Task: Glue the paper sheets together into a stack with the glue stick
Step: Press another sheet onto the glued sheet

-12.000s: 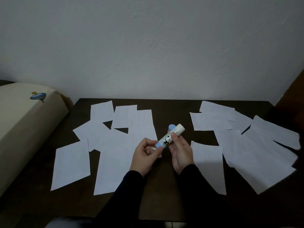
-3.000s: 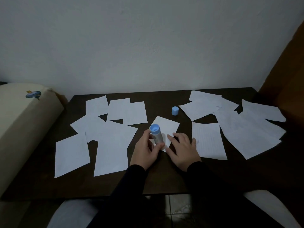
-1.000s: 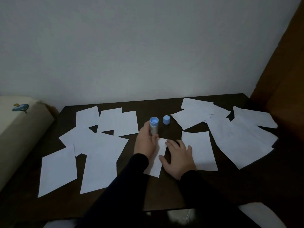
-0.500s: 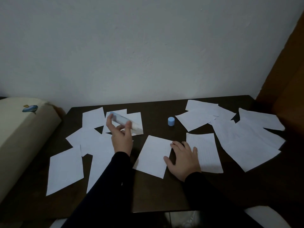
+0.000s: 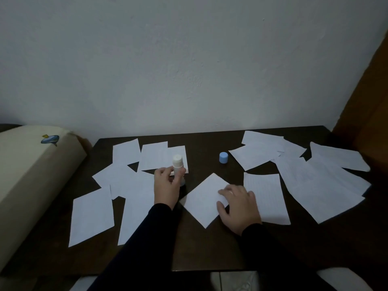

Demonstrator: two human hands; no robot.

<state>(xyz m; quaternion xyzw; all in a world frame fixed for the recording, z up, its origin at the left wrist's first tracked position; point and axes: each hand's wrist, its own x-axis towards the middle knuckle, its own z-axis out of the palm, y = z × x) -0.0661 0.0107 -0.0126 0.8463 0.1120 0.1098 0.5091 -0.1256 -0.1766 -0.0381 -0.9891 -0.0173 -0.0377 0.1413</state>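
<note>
Left hand (image 5: 167, 185) grips the upright white glue stick (image 5: 178, 167); right hand (image 5: 238, 203), at its 3 o'clock, lies flat, fingers spread, on a white paper sheet (image 5: 202, 199) on the dark wooden tabletop (image 5: 195, 246).

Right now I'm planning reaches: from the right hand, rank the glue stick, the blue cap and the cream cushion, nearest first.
From the right hand:
1. Blue cap, beyond it, slightly left.
2. Glue stick, left, in the left hand's grip.
3. Cream cushion, far left.

Dim, cool, even light with no glare, soft grainy detail, and wide-angle bending at the frame's edges.
</note>
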